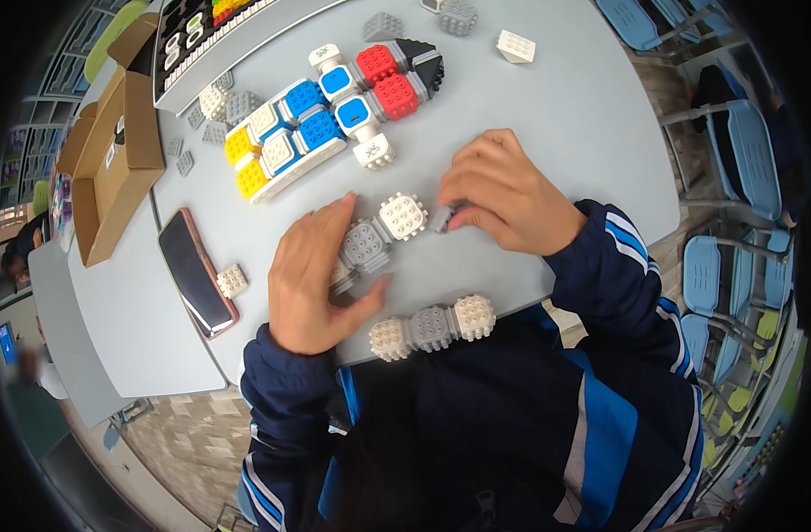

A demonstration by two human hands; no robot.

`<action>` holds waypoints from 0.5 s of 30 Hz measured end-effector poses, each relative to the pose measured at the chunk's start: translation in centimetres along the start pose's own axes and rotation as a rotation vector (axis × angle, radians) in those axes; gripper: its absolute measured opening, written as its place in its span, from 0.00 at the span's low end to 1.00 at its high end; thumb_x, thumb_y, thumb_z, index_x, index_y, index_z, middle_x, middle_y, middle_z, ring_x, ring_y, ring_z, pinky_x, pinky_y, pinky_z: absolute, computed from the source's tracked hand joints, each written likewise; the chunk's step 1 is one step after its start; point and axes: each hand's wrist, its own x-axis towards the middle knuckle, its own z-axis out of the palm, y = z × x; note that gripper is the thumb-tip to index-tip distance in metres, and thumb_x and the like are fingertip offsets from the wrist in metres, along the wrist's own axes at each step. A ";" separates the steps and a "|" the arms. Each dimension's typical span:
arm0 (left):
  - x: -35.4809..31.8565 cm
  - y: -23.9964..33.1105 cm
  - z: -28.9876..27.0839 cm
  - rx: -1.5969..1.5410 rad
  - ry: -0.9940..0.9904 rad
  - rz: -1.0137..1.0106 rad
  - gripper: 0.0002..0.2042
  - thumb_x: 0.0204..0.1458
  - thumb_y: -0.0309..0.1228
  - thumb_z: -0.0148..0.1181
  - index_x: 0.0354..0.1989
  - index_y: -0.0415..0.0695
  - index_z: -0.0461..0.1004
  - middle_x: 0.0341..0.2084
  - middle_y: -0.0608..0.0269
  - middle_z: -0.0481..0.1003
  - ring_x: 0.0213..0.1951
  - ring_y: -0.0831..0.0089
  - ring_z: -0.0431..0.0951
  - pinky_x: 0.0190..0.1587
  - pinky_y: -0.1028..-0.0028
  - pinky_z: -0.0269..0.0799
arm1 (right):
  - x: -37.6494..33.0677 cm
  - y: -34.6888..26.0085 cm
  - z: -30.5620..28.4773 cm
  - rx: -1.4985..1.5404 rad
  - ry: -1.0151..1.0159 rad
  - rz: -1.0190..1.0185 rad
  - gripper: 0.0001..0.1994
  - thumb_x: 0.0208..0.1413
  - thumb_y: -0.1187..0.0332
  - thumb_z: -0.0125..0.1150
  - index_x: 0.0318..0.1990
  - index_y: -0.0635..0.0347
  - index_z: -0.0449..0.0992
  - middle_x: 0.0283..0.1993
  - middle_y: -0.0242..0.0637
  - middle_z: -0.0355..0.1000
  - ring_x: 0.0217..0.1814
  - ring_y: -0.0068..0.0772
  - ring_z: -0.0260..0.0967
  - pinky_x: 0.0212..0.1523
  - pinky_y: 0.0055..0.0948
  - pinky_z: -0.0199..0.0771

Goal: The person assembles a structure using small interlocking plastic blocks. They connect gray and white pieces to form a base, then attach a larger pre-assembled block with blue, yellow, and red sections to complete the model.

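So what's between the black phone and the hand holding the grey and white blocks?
In the head view, one small white studded cube sits on the grey table between the black phone and the left hand.

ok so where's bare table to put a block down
Bare table runs right of the coloured build, above the right hand. A smaller patch lies between the phone and the left hand, around one loose white block. It is crowded between the hands and around the top-left tray.
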 end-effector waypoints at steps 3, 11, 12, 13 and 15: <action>0.7 0.2 -0.2 -0.017 -0.003 0.025 0.38 0.35 0.32 0.77 0.60 0.36 0.73 0.51 0.49 0.77 0.53 0.52 0.77 0.56 0.58 0.71 | 0.2 -0.8 0.7 0.102 0.010 -0.043 0.10 0.48 0.69 0.73 0.38 0.56 0.79 0.36 0.29 0.74 0.44 0.34 0.70 0.54 0.39 0.61; 1.3 0.6 1.2 0.038 0.071 0.069 0.34 0.35 0.34 0.79 0.55 0.35 0.76 0.45 0.54 0.79 0.50 0.56 0.77 0.49 0.63 0.72 | 1.0 -2.0 2.1 0.082 0.128 -0.068 0.09 0.44 0.70 0.76 0.32 0.58 0.80 0.32 0.30 0.75 0.37 0.34 0.70 0.46 0.38 0.65; 1.2 0.4 1.5 0.030 0.089 0.065 0.33 0.35 0.33 0.79 0.54 0.36 0.76 0.45 0.54 0.79 0.50 0.56 0.78 0.48 0.63 0.72 | 1.0 -1.9 2.1 0.102 0.136 -0.048 0.09 0.45 0.70 0.75 0.33 0.58 0.80 0.32 0.29 0.74 0.37 0.34 0.70 0.47 0.37 0.65; 1.1 0.2 1.7 0.022 0.107 0.060 0.32 0.35 0.33 0.78 0.53 0.36 0.77 0.44 0.55 0.80 0.49 0.56 0.78 0.48 0.63 0.72 | 0.9 -1.9 2.1 0.121 0.144 -0.028 0.09 0.45 0.70 0.75 0.33 0.58 0.79 0.33 0.29 0.74 0.38 0.33 0.70 0.48 0.37 0.66; 1.1 0.1 1.9 -0.004 0.126 0.057 0.30 0.35 0.31 0.78 0.51 0.36 0.77 0.43 0.55 0.80 0.47 0.57 0.78 0.46 0.64 0.72 | 0.9 -1.7 1.8 0.124 0.140 -0.015 0.10 0.45 0.70 0.75 0.33 0.58 0.80 0.32 0.30 0.75 0.38 0.34 0.71 0.47 0.36 0.66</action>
